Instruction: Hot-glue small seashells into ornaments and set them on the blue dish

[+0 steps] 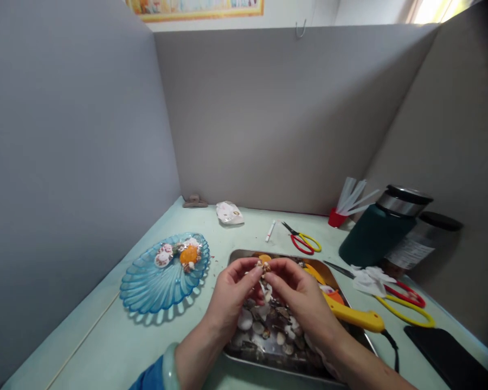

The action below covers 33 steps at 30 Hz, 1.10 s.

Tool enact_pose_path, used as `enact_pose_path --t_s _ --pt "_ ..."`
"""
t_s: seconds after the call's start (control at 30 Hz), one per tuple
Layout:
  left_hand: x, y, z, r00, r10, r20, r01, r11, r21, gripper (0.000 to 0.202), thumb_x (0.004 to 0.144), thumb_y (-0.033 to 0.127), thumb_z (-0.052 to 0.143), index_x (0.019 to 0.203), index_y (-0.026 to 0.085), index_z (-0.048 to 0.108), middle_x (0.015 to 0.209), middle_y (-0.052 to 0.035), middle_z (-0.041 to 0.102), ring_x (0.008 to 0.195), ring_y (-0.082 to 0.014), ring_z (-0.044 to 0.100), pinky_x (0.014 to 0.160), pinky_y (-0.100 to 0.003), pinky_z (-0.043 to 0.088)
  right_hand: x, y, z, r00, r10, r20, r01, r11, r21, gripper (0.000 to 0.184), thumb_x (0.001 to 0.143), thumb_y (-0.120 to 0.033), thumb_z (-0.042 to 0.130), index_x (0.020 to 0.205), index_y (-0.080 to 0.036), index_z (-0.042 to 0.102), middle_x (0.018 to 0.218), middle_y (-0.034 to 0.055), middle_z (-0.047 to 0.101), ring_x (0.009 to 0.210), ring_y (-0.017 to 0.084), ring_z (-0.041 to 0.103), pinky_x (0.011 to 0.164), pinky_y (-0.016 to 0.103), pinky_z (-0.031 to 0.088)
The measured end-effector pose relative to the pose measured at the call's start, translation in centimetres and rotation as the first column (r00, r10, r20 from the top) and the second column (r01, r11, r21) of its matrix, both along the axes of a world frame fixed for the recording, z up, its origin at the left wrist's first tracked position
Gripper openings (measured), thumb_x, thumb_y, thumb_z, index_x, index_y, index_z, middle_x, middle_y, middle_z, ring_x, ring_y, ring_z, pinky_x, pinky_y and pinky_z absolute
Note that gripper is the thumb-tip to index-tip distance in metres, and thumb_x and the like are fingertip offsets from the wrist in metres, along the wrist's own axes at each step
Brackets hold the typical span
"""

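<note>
My left hand (231, 295) and my right hand (303, 298) meet over a metal tray (244, 254), fingertips pinched together on a small brown and white shell (264, 266). The tray holds several seashells (268, 325), grey, white and dark. To the left lies a blue shell-shaped glass dish (154, 287) with a few decorated shells and an orange piece (189, 254) at its far end.
A yellow glue gun (352, 315) rests on the tray's right rim. Red and yellow scissors (305, 241) lie behind the tray, a second pair (406, 303) at right by crumpled tissue. A dark green flask (376, 230), a red cup of glue sticks (341, 214) and a black phone (447, 355) stand at right.
</note>
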<state>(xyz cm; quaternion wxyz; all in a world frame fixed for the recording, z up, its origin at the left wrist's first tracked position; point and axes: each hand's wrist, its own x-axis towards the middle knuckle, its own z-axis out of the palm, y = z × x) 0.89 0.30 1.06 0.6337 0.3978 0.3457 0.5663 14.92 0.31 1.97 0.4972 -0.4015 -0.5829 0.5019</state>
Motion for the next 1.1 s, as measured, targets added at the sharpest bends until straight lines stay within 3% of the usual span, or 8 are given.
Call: enact_pose_path --t_s 0.17,0.3,0.4,0.53,0.67,0.8,0.93,1.1 --pt "0.1 0.0 0.1 1.000 -0.010 -0.027 0.010 1.000 -0.019 0.031 0.070 0.036 0.073 0.087 0.014 0.062 0.064 0.0018 0.060 0.047 -0.0077 0.053 0.047 -0.022 0.047 0.1 0.0 -0.2 0.994 -0.039 0.100 0.030 0.996 0.085 0.019 0.085 -0.035 0.061 0.097 -0.020 0.058 0.092 0.0037 0.064 0.085 0.019 0.060 0.072 0.027 0.048" --pt "-0.4 0.4 0.5 0.998 0.040 -0.046 -0.040 0.999 0.011 0.029 0.071 0.037 0.072 0.085 0.013 0.062 0.069 0.0004 0.060 0.048 -0.0072 0.052 0.048 -0.022 0.047 0.2 0.1 -0.8 0.975 -0.108 0.193 0.086 0.989 0.121 0.029 0.085 -0.041 0.059 0.107 -0.022 0.055 0.099 0.0059 0.064 0.088 0.021 0.060 0.071 0.029 0.048" --pt "-2.0 1.3 1.3 0.985 0.134 -0.112 -0.133 0.991 0.018 0.031 0.071 0.038 0.071 0.086 0.013 0.061 0.072 -0.0008 0.060 0.051 -0.0078 0.053 0.050 -0.023 0.048 0.2 0.0 -1.0 0.947 -0.178 0.266 0.124 0.970 0.207 0.031 0.087 -0.041 0.057 0.112 -0.023 0.053 0.100 0.0059 0.063 0.087 0.022 0.060 0.071 0.030 0.048" --pt "-5.4 2.8 2.6 0.937 0.240 -0.253 -0.238 0.971 0.036 0.034 0.067 0.038 0.072 0.085 0.012 0.059 0.081 -0.0045 0.062 0.055 -0.0088 0.054 0.052 -0.025 0.050 0.1 -0.3 -0.4 0.915 -0.212 0.342 0.086 0.934 0.347 0.019 0.091 -0.033 0.052 0.106 -0.023 0.057 0.096 0.0043 0.062 0.081 0.019 0.059 0.070 0.029 0.046" --pt "-9.1 3.8 3.4 0.837 0.344 -0.425 -0.355 0.933 0.058 0.039 0.066 0.039 0.072 0.090 0.014 0.057 0.078 -0.0041 0.063 0.059 -0.0121 0.058 0.054 -0.026 0.049 -0.1 -0.6 0.1 0.898 -0.240 0.369 0.066 0.902 0.426 0.013 0.091 -0.027 0.052 0.101 -0.022 0.058 0.095 0.0042 0.061 0.077 0.017 0.057 0.065 0.027 0.045" --pt "-12.2 4.7 3.0 0.669 0.406 -0.622 -0.446 0.890 0.101 0.039 0.062 0.038 0.073 0.088 0.014 0.056 0.075 -0.0044 0.064 0.064 -0.0158 0.061 0.052 -0.025 0.046 -0.1 -0.7 0.2 0.902 -0.237 0.362 0.059 0.896 0.439 0.012 0.091 -0.025 0.050 0.099 -0.021 0.059 0.095 0.0048 0.061 0.078 0.017 0.057 0.064 0.027 0.045" --pt "-13.7 5.2 2.2 0.551 0.305 -0.777 -0.396 0.915 0.079 0.033 0.057 0.036 0.074 0.078 0.014 0.061 0.064 -0.0035 0.065 0.057 -0.0182 0.060 0.045 -0.025 0.041 -0.1 -0.8 0.2 0.894 -0.253 0.369 0.051 0.876 0.479 0.011 0.090 -0.023 0.050 0.096 -0.021 0.059 0.094 0.0057 0.061 0.081 0.019 0.057 0.066 0.028 0.045" --pt "-13.6 5.4 1.6 0.432 0.199 -0.880 -0.307 0.950 0.064 0.017 0.060 0.032 0.069 0.066 0.016 0.065 0.051 -0.0013 0.062 0.046 -0.0152 0.054 0.043 -0.024 0.035 0.0 -0.8 0.3 0.879 -0.273 0.390 0.039 0.858 0.512 0.011 0.089 -0.020 0.050 0.096 -0.021 0.059 0.093 0.0057 0.061 0.080 0.020 0.057 0.068 0.030 0.044"
